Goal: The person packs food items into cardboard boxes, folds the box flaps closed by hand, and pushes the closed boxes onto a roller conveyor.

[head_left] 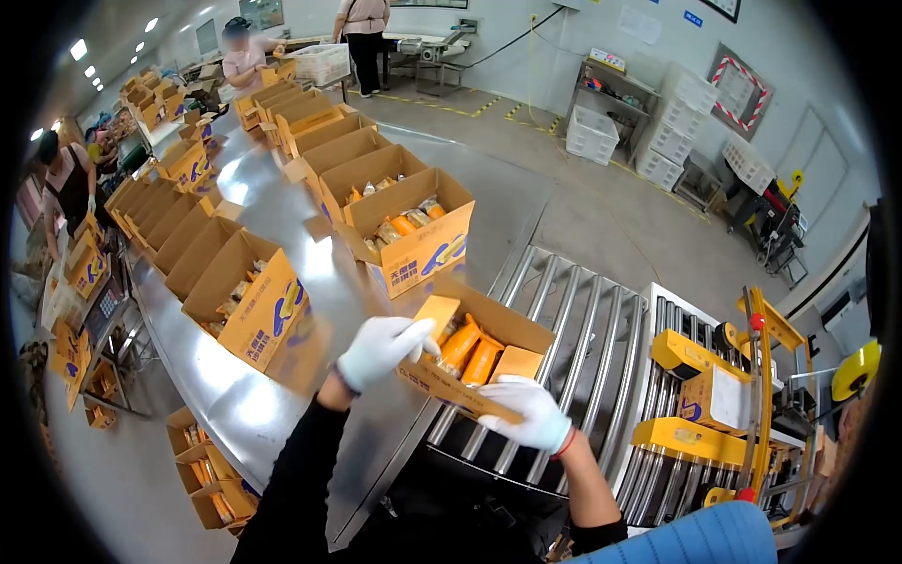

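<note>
An open cardboard box [451,390] with orange and clear packets [472,352] inside is between my two gloved hands, over the near end of the roller conveyor [573,362]. My left hand [385,352] is at the box's left side, its fingers bent at the flap. My right hand [531,414] grips the box's near right side, fingers on the front flap. Behind it on the metal table stands an open box [423,249] filled with packets, at the front of a row. Another filled box [268,315] heads a second row to the left.
The metal table [376,305] carries both rows. On the right, a sealing machine [695,442] with yellow guides holds a box. More boxes [211,470] sit below the table's left edge. Several people [68,183] are further back. White crates [672,122] are stacked near the wall.
</note>
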`<state>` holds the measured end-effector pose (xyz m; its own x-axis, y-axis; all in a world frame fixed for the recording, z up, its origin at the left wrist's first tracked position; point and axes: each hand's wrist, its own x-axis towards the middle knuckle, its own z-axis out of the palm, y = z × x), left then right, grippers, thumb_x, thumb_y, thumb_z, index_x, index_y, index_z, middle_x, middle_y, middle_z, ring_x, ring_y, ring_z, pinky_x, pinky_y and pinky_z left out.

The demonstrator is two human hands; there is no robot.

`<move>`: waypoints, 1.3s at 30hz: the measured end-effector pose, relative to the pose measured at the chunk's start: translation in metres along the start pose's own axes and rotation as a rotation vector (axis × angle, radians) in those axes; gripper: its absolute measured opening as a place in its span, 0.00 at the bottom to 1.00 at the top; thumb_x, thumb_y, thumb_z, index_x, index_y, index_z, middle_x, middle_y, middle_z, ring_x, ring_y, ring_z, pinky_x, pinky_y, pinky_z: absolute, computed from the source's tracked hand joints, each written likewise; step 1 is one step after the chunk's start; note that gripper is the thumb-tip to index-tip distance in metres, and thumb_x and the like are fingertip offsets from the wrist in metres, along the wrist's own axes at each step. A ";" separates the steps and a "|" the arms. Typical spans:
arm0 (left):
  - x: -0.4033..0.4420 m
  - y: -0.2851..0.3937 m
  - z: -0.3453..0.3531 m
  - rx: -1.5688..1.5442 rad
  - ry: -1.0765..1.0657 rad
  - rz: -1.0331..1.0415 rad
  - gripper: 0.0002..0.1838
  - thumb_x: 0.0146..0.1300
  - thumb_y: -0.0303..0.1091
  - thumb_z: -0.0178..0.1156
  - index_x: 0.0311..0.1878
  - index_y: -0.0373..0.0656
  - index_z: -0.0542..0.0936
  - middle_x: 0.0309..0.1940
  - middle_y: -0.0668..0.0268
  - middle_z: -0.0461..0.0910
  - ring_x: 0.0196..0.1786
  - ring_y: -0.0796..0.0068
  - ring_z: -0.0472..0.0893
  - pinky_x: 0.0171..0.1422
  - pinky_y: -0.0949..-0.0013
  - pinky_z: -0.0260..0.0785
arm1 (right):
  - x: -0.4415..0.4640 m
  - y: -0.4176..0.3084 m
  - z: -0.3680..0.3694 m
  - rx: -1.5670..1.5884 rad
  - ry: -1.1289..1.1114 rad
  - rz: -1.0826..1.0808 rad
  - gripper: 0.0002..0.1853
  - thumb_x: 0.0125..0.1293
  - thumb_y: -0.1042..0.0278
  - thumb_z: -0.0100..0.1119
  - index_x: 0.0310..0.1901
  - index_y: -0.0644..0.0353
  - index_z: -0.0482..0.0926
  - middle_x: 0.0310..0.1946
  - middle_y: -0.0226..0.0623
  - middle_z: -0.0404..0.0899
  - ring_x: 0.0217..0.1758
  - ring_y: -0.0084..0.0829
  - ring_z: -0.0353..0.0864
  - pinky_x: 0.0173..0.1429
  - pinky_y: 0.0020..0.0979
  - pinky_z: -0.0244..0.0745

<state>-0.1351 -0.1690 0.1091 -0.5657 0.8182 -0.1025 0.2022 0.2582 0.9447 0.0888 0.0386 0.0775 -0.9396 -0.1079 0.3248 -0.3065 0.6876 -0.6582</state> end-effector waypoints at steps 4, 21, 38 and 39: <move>0.072 -0.016 0.038 0.433 0.029 0.125 0.21 0.72 0.47 0.62 0.30 0.39 0.84 0.30 0.61 0.86 0.35 0.59 0.84 0.46 0.60 0.75 | 0.013 0.034 -0.020 -0.102 0.109 0.095 0.25 0.65 0.57 0.69 0.61 0.59 0.82 0.60 0.48 0.82 0.65 0.49 0.80 0.70 0.43 0.74; 0.132 0.003 0.228 -0.365 0.162 0.326 0.32 0.65 0.36 0.72 0.67 0.31 0.71 0.55 0.57 0.81 0.58 0.67 0.83 0.64 0.66 0.77 | -0.061 0.034 -0.052 -0.968 0.290 0.681 0.58 0.41 0.55 0.83 0.74 0.65 0.64 0.69 0.49 0.68 0.76 0.52 0.61 0.84 0.55 0.50; 0.134 -0.017 -0.019 0.938 0.309 0.070 0.14 0.70 0.42 0.61 0.37 0.38 0.78 0.43 0.46 0.83 0.51 0.46 0.82 0.56 0.50 0.74 | -0.115 0.072 -0.055 -0.127 0.560 0.654 0.22 0.63 0.74 0.62 0.61 0.55 0.81 0.49 0.41 0.85 0.54 0.41 0.83 0.67 0.42 0.76; 0.135 -0.014 -0.003 0.872 0.204 0.163 0.15 0.70 0.42 0.61 0.41 0.38 0.80 0.44 0.47 0.84 0.52 0.46 0.83 0.58 0.52 0.75 | -0.104 0.073 -0.025 -0.122 0.312 0.685 0.28 0.66 0.70 0.64 0.68 0.56 0.74 0.59 0.45 0.80 0.64 0.40 0.79 0.73 0.41 0.71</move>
<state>-0.2168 -0.0633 0.0831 -0.5908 0.7933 0.1471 0.7781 0.5121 0.3636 0.1676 0.1181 0.0131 -0.8213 0.5673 0.0599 0.3657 0.6042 -0.7079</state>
